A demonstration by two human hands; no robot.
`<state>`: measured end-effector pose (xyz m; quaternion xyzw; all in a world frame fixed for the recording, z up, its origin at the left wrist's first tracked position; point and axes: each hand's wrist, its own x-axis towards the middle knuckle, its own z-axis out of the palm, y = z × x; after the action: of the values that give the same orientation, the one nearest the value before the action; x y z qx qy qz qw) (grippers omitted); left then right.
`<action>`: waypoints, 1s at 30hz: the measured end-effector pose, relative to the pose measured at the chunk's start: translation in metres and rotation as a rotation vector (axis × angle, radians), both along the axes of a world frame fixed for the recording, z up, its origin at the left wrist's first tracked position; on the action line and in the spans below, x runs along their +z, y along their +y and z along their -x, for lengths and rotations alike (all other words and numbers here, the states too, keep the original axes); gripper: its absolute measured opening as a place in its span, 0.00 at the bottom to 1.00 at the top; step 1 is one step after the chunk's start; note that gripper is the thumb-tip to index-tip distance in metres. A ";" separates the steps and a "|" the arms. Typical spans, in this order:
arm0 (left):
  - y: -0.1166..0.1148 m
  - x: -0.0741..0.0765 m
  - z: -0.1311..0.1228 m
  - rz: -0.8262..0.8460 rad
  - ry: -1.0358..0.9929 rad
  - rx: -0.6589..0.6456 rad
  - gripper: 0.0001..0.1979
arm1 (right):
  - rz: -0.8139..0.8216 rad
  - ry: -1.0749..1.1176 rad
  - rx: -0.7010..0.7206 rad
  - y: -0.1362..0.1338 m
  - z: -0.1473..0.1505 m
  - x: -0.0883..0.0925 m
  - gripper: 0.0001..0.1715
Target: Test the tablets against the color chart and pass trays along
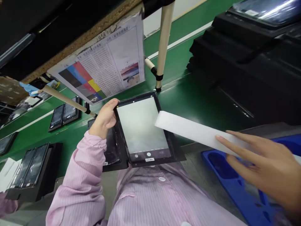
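My left hand [105, 117] is closed on the upper left edge of a tablet [143, 125], thumb near the corner. The tablet is tilted above a black tray [180, 155], and its lit screen shows a pale camera view with a round shutter button. Another tablet [111, 146], its screen dark, lies in the tray beside it, partly behind my left wrist. My right hand [265, 166] pinches a long white paper strip [188, 127] between its fingers. The strip's far end overlaps the right edge of the lit tablet.
Black trays [254, 69] are stacked at the right, with a film-covered tablet [268, 12] on top. A printed colour chart [105, 59] hangs from a shelf supported by a beige post [164, 40]. More trayed tablets [30, 166] stand leftward on the green bench. A blue stool [225, 188] is below right.
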<state>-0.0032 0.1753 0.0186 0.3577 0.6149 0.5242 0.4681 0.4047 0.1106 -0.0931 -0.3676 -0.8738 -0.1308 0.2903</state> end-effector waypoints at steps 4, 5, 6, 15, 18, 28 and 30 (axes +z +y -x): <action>-0.020 0.026 -0.007 -0.041 -0.102 -0.006 0.08 | -0.057 0.045 -0.036 -0.010 0.004 0.006 0.20; -0.023 0.031 -0.008 -0.053 -0.125 -0.006 0.08 | -0.072 0.059 -0.039 -0.012 0.005 0.007 0.21; -0.026 0.034 -0.010 -0.065 -0.139 -0.001 0.09 | -0.082 0.068 -0.043 -0.014 0.005 0.007 0.21; -0.032 0.041 -0.018 -0.141 -0.164 0.045 0.12 | -0.102 0.099 -0.051 -0.022 0.008 0.001 0.24; -0.033 0.041 -0.016 -0.150 -0.154 0.056 0.11 | -0.116 0.107 -0.067 -0.023 0.009 0.000 0.26; -0.031 0.040 -0.015 -0.134 -0.161 0.060 0.10 | -0.089 0.096 -0.055 -0.024 -0.002 -0.005 0.27; -0.030 0.039 -0.016 -0.123 -0.168 0.063 0.11 | -0.089 0.089 -0.067 -0.023 -0.003 -0.004 0.26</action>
<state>0.0124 0.1455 0.0580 0.3209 0.5511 0.6034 0.4788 0.4077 0.0876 -0.0976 -0.3886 -0.8406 -0.1625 0.3405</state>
